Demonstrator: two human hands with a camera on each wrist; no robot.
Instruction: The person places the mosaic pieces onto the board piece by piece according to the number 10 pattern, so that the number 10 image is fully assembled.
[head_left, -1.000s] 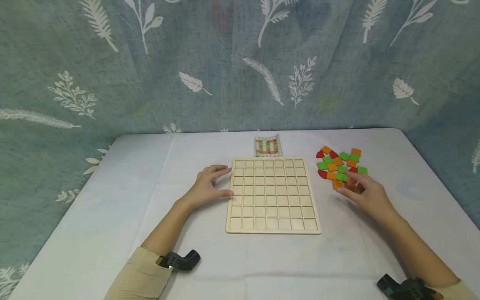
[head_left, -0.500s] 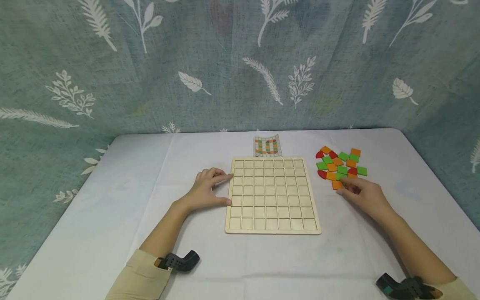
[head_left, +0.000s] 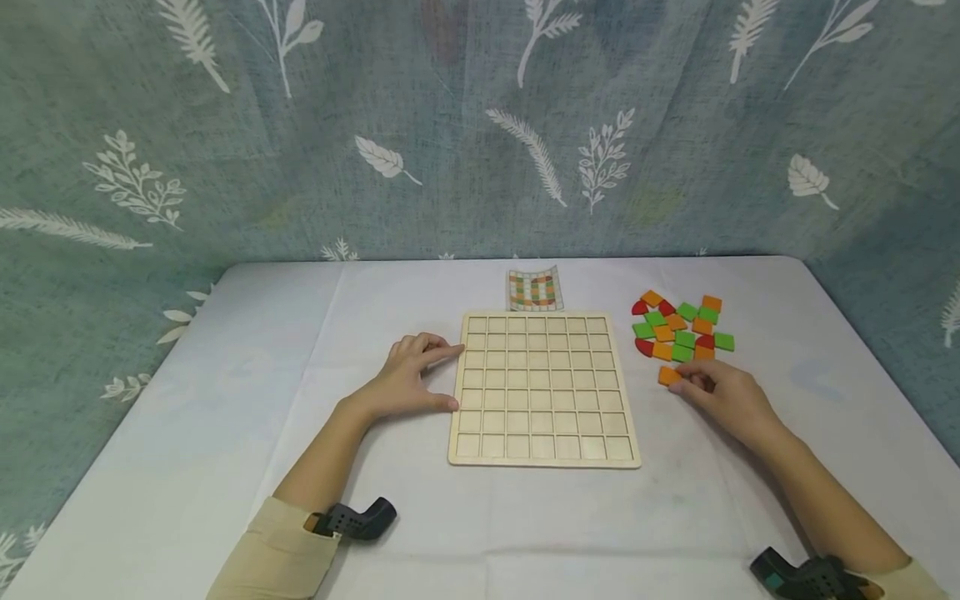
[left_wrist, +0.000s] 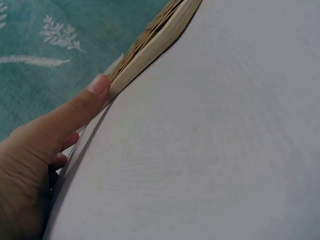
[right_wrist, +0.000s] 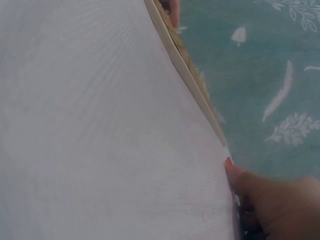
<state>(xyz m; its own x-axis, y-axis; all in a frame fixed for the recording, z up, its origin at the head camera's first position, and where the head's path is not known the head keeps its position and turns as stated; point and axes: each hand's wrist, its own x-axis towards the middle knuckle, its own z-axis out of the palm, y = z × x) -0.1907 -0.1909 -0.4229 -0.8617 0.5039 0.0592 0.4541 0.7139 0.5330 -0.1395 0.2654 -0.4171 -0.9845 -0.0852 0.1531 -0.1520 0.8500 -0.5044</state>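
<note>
A pale wooden grid board (head_left: 543, 390) lies flat on the white cloth, its square cells bare. At its left edge is my left hand (head_left: 401, 379), thumb and index finger spread apart with tips right at the rim; the left wrist view shows the thumb (left_wrist: 82, 107) against the board's side. My right hand (head_left: 731, 400) pinches a small orange square tile (head_left: 667, 376) between thumb and fingertips, just in front of the tile pile. In the right wrist view a sliver of this orange tile (right_wrist: 228, 161) shows at the thumb tip; the other fingers are mostly hidden.
Right of the board lies a loose pile of green squares (head_left: 684, 339), orange squares (head_left: 663, 333) and red rounded pieces (head_left: 644, 347). A small printed pattern card (head_left: 535, 290) sits behind the board. A leaf-patterned curtain (head_left: 450, 125) hangs past the table's far edge.
My right hand has closed on the front orange tile and drawn it slightly toward me, away from the pile. The left thumb has slid a little down along the board's edge.
</note>
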